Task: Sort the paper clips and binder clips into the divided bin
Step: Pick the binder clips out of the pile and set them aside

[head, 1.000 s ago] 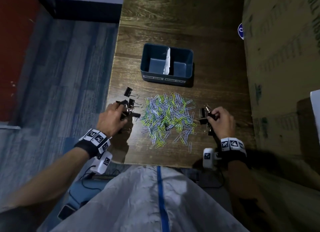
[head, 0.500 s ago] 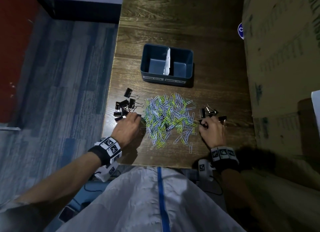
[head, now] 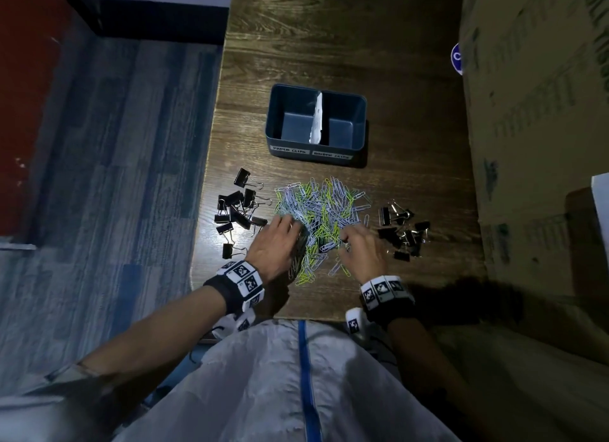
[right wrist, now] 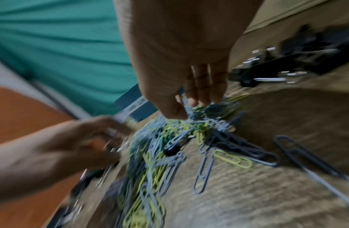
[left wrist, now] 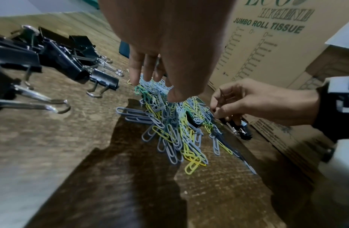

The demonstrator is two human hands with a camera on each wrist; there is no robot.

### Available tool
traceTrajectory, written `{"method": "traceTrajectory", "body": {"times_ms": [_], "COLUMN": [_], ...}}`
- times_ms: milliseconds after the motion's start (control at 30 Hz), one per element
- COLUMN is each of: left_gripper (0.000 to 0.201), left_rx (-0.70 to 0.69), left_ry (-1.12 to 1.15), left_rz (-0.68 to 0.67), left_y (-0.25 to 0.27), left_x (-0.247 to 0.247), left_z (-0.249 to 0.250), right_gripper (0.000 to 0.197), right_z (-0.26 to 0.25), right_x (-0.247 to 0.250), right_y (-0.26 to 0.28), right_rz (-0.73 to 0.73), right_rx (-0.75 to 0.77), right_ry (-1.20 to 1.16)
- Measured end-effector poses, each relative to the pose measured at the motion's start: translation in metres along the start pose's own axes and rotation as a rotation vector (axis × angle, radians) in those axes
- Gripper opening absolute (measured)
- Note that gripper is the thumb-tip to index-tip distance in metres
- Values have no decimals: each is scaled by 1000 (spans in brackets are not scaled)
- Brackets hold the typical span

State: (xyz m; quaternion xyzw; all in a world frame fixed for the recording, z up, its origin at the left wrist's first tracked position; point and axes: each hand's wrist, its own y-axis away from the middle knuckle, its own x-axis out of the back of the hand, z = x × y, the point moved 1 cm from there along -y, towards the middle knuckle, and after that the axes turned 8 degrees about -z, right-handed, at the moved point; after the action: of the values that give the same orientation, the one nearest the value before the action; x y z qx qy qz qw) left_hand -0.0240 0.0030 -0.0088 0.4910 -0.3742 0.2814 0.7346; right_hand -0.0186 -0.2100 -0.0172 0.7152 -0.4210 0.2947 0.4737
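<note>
Desk (head: pixel 329 46), dark woodgrain: divided bin (head: pixel 315 151); paper clips (head: pixel 324 211), central heap; binder clips (head: pixel 235 211), clusters left and right; cardboard box (head: pixel 534 112) alongside.

Blue and yellow-green paper clips (head: pixel 321 211), black binder clips (head: pixel 235 211), dark blue bin (head: pixel 273 122)

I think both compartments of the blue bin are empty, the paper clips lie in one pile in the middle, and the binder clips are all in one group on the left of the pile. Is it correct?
Not quite. The binder clips form two groups: one left of the paper clips at, another right of them at, as the head view shows. The divided bin is indeed empty.
</note>
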Motion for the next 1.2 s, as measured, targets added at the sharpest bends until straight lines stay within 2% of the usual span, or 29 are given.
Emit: {"method": "traceTrajectory", "body": {"times_ms": [67,133,200,267,433,500,600,700,867,1000,1067,1200], "left_gripper": [96,91,76,69,64,66,74,62,55,49,45,51], "left_rx": [-44,-60,-46,-50,-73,-89,-130,-97,-119,-102,-79,-70], "left_ry": [-13,-8,18,-15,-96,-93,-65,-57,-86,-41,-51,-133], "left_rz": [-5,-27,-36,-46,-10,30,11,15,18,68,60,-14], "left_y": [-7,-11,-9,-6,0,-5,-14,-15,-12,-21,-26,-38], "left_x": [-1,-1,-1,-2,-6,-3,-1,0,-2,1,3,4], "left_z": [-1,0,0,1,7,9,9,4,6,13,17,27], "right_gripper": [37,45,39,32,32,34,39,43,46,43,44,44], "right_z": [-12,-17,-13,-7,-11,-14,-12,-6,-10,-16,-18,-17], "right_x": [-8,-17,-19,-17,-13,-15,-19,-17,-15,-16,-16,-15], "right_y": [-3,-6,-9,-8,-6,-5,-5,-4,-4,-5,-7,-6], "right_rz": [-85,-149,-123,-75,-4,-38,-105,-85,-105,-100,-112,-66], "right_rx": [126,198,152,110,111,142,132,60,109,106,105,102], "right_ry": [33,101,104,89,102,120,122,47,155,138,126,107]}}
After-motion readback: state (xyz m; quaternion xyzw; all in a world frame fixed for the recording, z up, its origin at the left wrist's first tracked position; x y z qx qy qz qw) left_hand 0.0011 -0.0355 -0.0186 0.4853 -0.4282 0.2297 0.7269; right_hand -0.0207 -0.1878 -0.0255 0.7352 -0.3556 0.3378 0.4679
